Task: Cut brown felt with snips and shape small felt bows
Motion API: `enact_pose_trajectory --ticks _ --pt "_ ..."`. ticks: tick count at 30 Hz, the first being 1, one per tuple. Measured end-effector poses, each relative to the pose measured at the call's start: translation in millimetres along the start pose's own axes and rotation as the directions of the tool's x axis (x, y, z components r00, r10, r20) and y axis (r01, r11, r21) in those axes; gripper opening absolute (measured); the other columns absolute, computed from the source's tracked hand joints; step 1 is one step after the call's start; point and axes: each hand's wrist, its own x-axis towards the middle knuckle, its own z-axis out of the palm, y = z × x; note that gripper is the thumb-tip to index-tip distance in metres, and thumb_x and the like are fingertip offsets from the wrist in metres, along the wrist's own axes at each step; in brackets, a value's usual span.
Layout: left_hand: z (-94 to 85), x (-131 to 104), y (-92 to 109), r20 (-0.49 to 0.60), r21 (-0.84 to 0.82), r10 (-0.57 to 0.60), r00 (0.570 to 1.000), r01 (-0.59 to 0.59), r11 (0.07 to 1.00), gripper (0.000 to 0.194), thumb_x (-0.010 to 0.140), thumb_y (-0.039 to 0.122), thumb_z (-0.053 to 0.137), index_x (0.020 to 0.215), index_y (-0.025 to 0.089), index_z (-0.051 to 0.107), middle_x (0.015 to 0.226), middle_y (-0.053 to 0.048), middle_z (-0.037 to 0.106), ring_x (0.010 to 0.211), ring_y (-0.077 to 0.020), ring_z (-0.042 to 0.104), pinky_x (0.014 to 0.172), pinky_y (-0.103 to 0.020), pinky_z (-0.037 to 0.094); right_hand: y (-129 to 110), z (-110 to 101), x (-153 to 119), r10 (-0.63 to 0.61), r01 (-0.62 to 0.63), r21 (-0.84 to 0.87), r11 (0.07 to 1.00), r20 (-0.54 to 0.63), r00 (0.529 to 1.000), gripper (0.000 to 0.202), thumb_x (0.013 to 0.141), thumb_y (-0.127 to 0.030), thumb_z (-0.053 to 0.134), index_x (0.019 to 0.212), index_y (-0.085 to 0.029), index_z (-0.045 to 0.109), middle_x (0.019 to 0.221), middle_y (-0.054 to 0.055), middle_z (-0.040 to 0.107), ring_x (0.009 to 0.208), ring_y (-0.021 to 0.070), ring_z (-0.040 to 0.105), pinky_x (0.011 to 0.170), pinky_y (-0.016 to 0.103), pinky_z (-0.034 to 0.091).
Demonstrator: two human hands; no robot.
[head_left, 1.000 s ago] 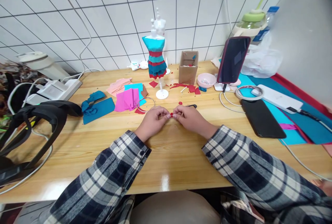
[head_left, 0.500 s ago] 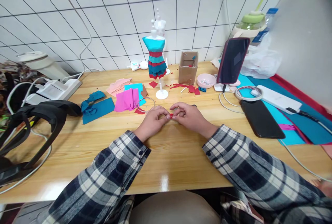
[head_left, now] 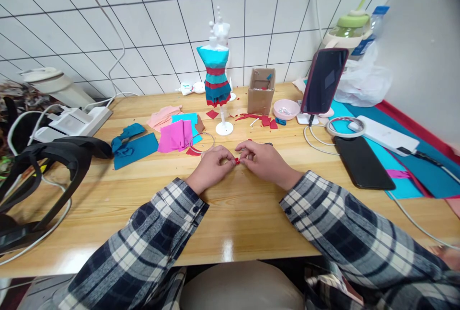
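Between my two hands is a small piece of red crepe paper (head_left: 237, 160), low over the wooden table. My left hand (head_left: 214, 165) pinches its left side between thumb and forefinger. From the other side, my right hand (head_left: 265, 162) pinches it too, with the other fingers curled in. My fingers cover much of the piece, so its full shape is hidden. Beyond the hands stands a white mini dress form (head_left: 218, 37) wearing a dress (head_left: 217, 76) of turquoise, red and teal layers. Near my left hand lie a wire ring (head_left: 201, 143) and a magenta sheet (head_left: 175, 136).
Behind are a cardboard box (head_left: 261, 92), a pink bowl (head_left: 286, 109) and red scraps (head_left: 266, 121). At right stand a propped phone (head_left: 324, 80), a flat black phone (head_left: 362, 164) and a white power bank (head_left: 386, 136). Black headgear (head_left: 72, 152) and a power strip (head_left: 74, 125) lie left.
My view has shifted slightly. Both hands stay nearly in place with the red piece pinched between them; a little more of it shows.
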Motion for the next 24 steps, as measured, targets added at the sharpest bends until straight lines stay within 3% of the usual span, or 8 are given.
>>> enact_pose_trajectory --ticks 5,9,13,15,19,24 --pt "-8.5 -3.3 5.8 0.041 -0.332 -0.13 0.991 0.136 0.933 0.022 0.078 0.037 0.06 0.076 0.017 0.066 0.083 -0.004 0.064 0.079 -0.0177 0.057 0.073 -0.03 0.046 -2.6 -6.3 0.3 -0.113 0.114 -0.003 0.993 -0.128 0.985 0.036 0.077 -0.006 0.05 0.109 -0.02 0.061 0.102 0.005 0.065 0.08 0.0139 0.06 0.072 0.025 0.046" --pt "-9.8 -7.5 11.9 0.17 -0.616 -0.177 0.969 0.245 0.749 0.018 0.076 0.035 0.064 0.078 0.017 0.066 0.078 -0.002 0.065 0.076 -0.016 0.058 0.073 -0.029 0.046 -8.0 -9.7 -1.8 -0.243 0.247 0.011 0.969 -0.146 0.959 0.019 0.083 -0.016 0.056 0.097 -0.022 0.067 0.103 0.004 0.065 0.093 0.0162 0.059 0.075 0.025 0.047" --pt "-6.4 -8.1 14.9 0.203 -0.728 -0.208 0.957 0.29 0.621 0.016 0.074 0.032 0.064 0.076 0.016 0.065 0.073 -0.003 0.063 0.069 -0.0149 0.057 0.067 -0.029 0.046 -8.7 -7.9 -1.9 -0.213 0.22 0.037 0.975 -0.138 0.967 0.012 0.086 -0.024 0.058 0.09 -0.021 0.069 0.094 0.004 0.066 0.083 0.0143 0.06 0.07 0.024 0.045" --pt "-5.7 -7.2 15.4 0.14 -0.697 -0.247 0.959 0.273 0.663 0.021 0.078 0.035 0.06 0.081 0.015 0.065 0.076 -0.004 0.064 0.069 -0.0151 0.057 0.064 -0.029 0.046 -7.4 -5.8 -0.3 -0.153 0.158 0.041 0.987 -0.109 0.982 0.01 0.084 -0.023 0.061 0.087 -0.02 0.07 0.088 0.003 0.066 0.078 0.0136 0.059 0.069 0.024 0.044" --pt "-6.7 -5.7 16.4 -0.059 -0.449 -0.192 0.98 0.146 0.882 0.027 0.08 0.039 0.061 0.093 0.017 0.067 0.09 -0.005 0.068 0.082 -0.0176 0.06 0.073 -0.03 0.048 -5.9 -0.5 2.4 0.015 -0.01 0.095 0.995 -0.057 0.998 0.009 0.081 -0.024 0.063 0.082 -0.019 0.071 0.078 0.001 0.067 0.064 0.0107 0.055 0.065 0.024 0.042" --pt "-10.2 -6.3 16.7 -0.163 -0.257 -0.082 0.983 0.038 0.966 0.026 0.081 0.04 0.061 0.077 0.016 0.068 0.077 -0.005 0.066 0.075 -0.0173 0.059 0.072 -0.03 0.047 -6.3 2.8 2.1 0.16 -0.146 0.193 0.97 -0.062 0.985 0.016 0.078 -0.032 0.064 0.084 -0.018 0.071 0.072 0.0 0.066 0.056 0.0096 0.051 0.06 0.024 0.041"
